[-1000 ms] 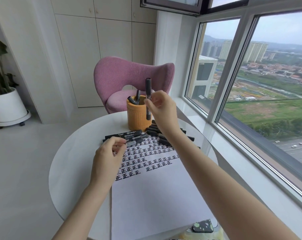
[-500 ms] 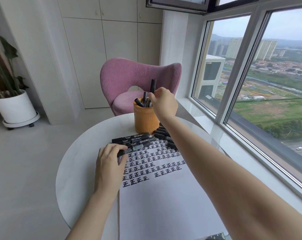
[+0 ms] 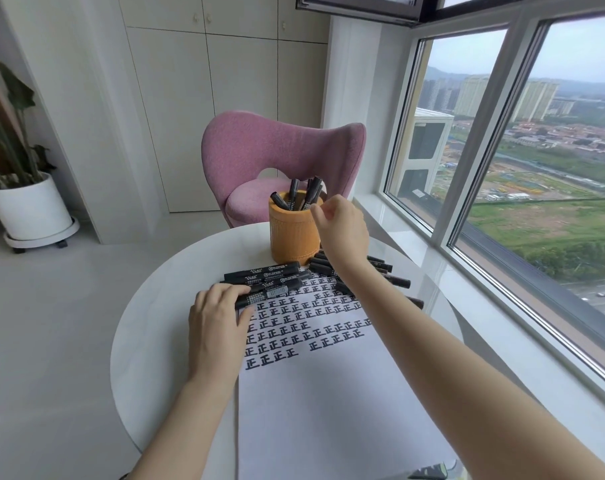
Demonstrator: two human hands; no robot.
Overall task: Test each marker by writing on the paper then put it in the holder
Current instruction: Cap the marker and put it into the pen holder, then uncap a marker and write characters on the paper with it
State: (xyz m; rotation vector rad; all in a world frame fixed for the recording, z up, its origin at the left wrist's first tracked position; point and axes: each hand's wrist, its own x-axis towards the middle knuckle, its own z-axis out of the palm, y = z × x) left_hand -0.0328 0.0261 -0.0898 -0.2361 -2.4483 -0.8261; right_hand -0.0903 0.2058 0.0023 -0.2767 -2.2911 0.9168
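A round white tabletop (image 3: 148,341) seen from above by the person working at it. A sheet of paper (image 3: 328,410) runs from the centre to 6 o'clock, its far half covered in rows of one repeated black character. An orange holder (image 3: 290,237) stands at 12 o'clock with several black pens (image 3: 311,194) upright inside.

A row (image 3: 263,271) of black markers lies at 11 o'clock across the paper's far edge. The left hand (image 3: 214,327) rests on the near end of that row, its fingers (image 3: 231,292) and thumb pinching the end of the closest marker (image 3: 273,293). A loose pile (image 3: 387,268) of markers lies at 1 o'clock.

The right hand (image 3: 342,230) hangs at the holder's 3 o'clock, just beside the rim, its fingers loosely curled and holding nothing.

Beyond the tabletop, at 12 o'clock, stands a pink chair (image 3: 259,150).
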